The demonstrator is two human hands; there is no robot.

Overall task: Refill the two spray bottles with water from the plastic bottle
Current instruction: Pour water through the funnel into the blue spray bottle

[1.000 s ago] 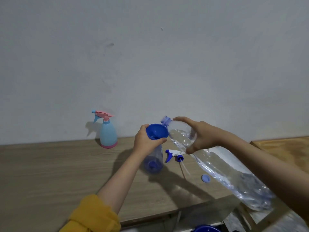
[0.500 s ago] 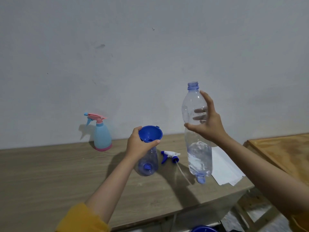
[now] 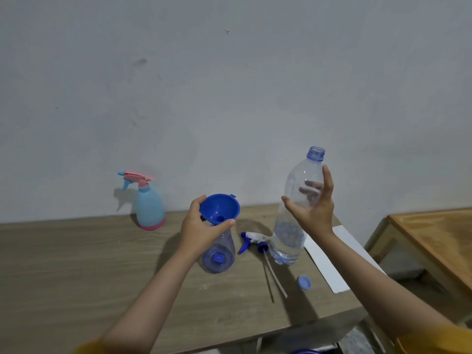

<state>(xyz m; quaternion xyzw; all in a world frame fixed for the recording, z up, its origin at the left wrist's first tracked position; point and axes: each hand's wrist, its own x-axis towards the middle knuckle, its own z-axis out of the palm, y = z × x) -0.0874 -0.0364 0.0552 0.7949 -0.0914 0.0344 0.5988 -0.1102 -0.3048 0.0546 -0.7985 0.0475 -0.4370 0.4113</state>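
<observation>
Tipped a second ago, the plastic bottle (image 3: 293, 221) now stands up. Right hand (image 3: 313, 209) loosens off it; left hand (image 3: 204, 231) grips the funnel (image 3: 220, 208). A bump could spill it.

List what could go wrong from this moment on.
1. The plastic bottle stands uncapped, with the right hand loosening around it; a nudge could tip it and spill the remaining water.
2. The funnel sits tilted in the clear spray bottle, steadied only by the left hand; letting go might topple it.
3. The bottle cap lies near the table edge and could get knocked off.
</observation>
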